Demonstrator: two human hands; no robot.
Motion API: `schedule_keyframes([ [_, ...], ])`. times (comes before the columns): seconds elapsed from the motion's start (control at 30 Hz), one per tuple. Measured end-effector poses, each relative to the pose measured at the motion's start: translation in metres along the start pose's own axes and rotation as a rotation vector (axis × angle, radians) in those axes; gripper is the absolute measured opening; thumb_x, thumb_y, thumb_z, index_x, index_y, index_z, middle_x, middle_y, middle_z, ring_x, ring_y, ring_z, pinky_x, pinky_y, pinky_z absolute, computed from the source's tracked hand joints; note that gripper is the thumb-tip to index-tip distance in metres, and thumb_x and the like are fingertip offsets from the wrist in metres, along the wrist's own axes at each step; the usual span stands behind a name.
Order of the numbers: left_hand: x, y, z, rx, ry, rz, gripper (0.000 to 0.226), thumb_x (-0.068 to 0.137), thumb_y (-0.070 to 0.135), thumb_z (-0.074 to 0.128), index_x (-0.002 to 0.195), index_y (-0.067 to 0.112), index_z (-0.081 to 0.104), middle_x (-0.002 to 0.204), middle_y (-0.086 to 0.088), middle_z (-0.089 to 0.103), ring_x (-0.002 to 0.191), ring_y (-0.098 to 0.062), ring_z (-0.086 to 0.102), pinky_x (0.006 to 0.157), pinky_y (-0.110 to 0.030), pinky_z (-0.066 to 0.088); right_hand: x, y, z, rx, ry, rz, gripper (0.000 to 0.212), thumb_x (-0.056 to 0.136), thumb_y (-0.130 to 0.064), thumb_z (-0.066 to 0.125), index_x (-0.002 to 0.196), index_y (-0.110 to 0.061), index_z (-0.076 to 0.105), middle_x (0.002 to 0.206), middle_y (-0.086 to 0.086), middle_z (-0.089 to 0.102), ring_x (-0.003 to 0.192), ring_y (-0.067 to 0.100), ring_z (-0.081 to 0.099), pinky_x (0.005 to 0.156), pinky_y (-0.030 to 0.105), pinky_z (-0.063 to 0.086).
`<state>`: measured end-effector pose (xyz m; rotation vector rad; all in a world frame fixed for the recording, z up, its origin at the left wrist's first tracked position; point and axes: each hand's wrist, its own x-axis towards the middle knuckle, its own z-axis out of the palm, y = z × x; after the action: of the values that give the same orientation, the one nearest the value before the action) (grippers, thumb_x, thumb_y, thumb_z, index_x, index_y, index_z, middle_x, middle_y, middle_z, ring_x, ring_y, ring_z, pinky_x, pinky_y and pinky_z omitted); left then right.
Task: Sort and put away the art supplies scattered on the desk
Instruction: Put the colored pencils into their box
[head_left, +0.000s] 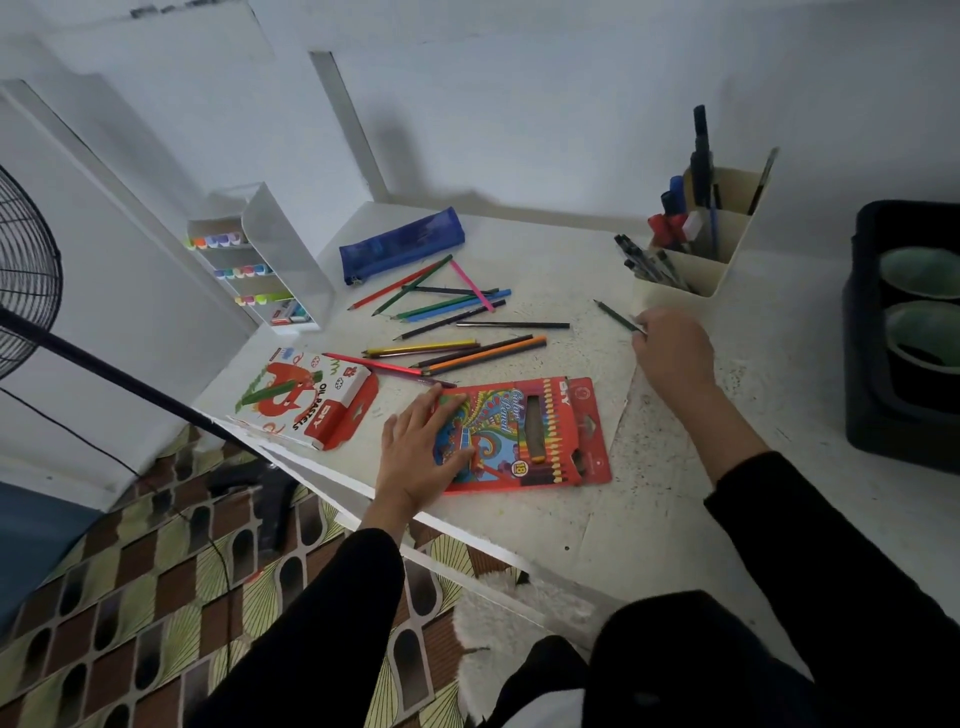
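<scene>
A red colour-pencil box (540, 436) lies flat near the desk's front edge, and my left hand (423, 444) rests flat on its left end with fingers spread. My right hand (672, 351) is closed around the end of a dark green pencil (618, 316) that points up-left, just in front of the cream organiser. Several loose coloured pencils (452, 332) lie scattered in the middle of the desk. An oil pastels box (306, 397) sits at the front left. A blue pencil case (402, 244) lies at the back.
A cream desk organiser (701, 260) with pens and markers stands at the back right. A white tiered marker rack (265, 260) stands at the back left. A black bin (906, 332) with two green cups is at the right edge. A fan (26, 270) stands left of the desk.
</scene>
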<state>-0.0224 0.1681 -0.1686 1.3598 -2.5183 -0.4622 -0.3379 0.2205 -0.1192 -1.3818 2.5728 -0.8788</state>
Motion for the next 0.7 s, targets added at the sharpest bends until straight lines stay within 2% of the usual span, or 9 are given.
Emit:
schedule_keyframes([
  [0.07,-0.001,0.001,-0.001,-0.009,0.009,-0.001,0.078,0.074,0.076,0.026,0.143,0.041,0.030,0.155,0.006,0.022,0.140,-0.021,0.023,0.115,-0.050,0.010,0.009,-0.001,0.006,-0.084,-0.019,0.076,0.017,0.092,-0.009,0.052,0.100,0.000,0.064,0.101,0.016,0.064,0.092,0.030,0.060,0.065,0.029,0.040],
  [0.17,-0.001,0.003,-0.002,-0.020,0.016,-0.009,0.079,0.073,0.076,0.027,0.143,0.041,0.032,0.154,0.006,0.023,0.139,-0.020,0.024,0.115,-0.050,0.010,0.007,-0.001,0.015,-0.111,-0.020,0.198,0.018,0.093,-0.010,0.054,0.107,0.002,0.057,0.106,0.016,0.059,0.095,0.033,0.061,0.070,0.036,0.047],
  [0.27,0.000,0.003,-0.002,-0.026,0.017,-0.014,0.079,0.073,0.076,0.027,0.143,0.041,0.031,0.155,0.006,0.023,0.140,-0.020,0.024,0.115,-0.050,0.010,0.003,0.006,0.016,-0.121,-0.028,0.153,0.013,0.091,-0.005,0.054,0.101,0.000,0.061,0.102,0.015,0.061,0.088,0.031,0.061,0.067,0.034,0.046],
  [0.33,0.000,0.001,-0.002,-0.031,0.010,-0.020,0.079,0.073,0.077,0.026,0.143,0.041,0.030,0.155,0.007,0.021,0.140,-0.019,0.022,0.116,-0.050,0.009,-0.001,0.008,0.008,0.023,-0.086,0.040,0.009,0.086,-0.006,0.060,0.093,-0.003,0.065,0.090,0.011,0.065,0.077,0.023,0.060,0.065,0.027,0.042],
  [0.4,0.001,0.000,-0.001,-0.033,0.009,-0.023,0.078,0.073,0.077,0.026,0.143,0.042,0.030,0.155,0.007,0.021,0.141,-0.019,0.022,0.116,-0.050,0.008,-0.010,0.004,-0.007,0.270,-0.129,-0.024,0.010,0.081,-0.006,0.066,0.091,-0.005,0.065,0.077,0.006,0.064,0.062,0.012,0.055,0.060,0.021,0.042],
  [0.5,0.000,0.000,0.000,-0.035,0.028,-0.007,0.076,0.074,0.074,0.030,0.142,0.041,0.032,0.155,0.007,0.023,0.140,-0.020,0.024,0.115,-0.050,0.011,-0.028,-0.005,-0.028,0.539,-0.190,0.053,0.029,0.081,-0.001,0.063,0.105,-0.015,0.054,0.075,0.005,0.062,0.051,0.012,0.051,0.047,0.016,0.044],
  [0.57,0.000,0.000,-0.001,-0.042,0.031,-0.005,0.075,0.075,0.073,0.031,0.143,0.041,0.033,0.155,0.006,0.024,0.140,-0.020,0.024,0.115,-0.051,0.011,-0.036,-0.005,-0.032,0.669,-0.229,0.168,0.038,0.083,0.001,0.059,0.112,-0.019,0.044,0.080,0.006,0.062,0.047,0.015,0.055,0.043,0.021,0.047],
  [0.63,0.000,-0.001,-0.001,-0.041,0.030,-0.006,0.076,0.075,0.073,0.030,0.143,0.040,0.033,0.155,0.007,0.023,0.140,-0.019,0.024,0.115,-0.051,0.011,-0.044,-0.001,-0.028,0.808,-0.227,0.285,0.028,0.089,-0.001,0.052,0.109,-0.017,0.040,0.081,0.012,0.065,0.045,0.020,0.059,0.042,0.026,0.048],
  [0.7,-0.001,0.000,-0.001,-0.039,0.032,-0.007,0.076,0.075,0.073,0.030,0.143,0.039,0.033,0.155,0.006,0.023,0.141,-0.020,0.024,0.115,-0.051,0.011,-0.052,0.002,-0.024,0.971,-0.180,0.385,0.003,0.098,-0.012,0.040,0.098,-0.014,0.041,0.077,0.016,0.067,0.044,0.025,0.061,0.039,0.025,0.048],
])
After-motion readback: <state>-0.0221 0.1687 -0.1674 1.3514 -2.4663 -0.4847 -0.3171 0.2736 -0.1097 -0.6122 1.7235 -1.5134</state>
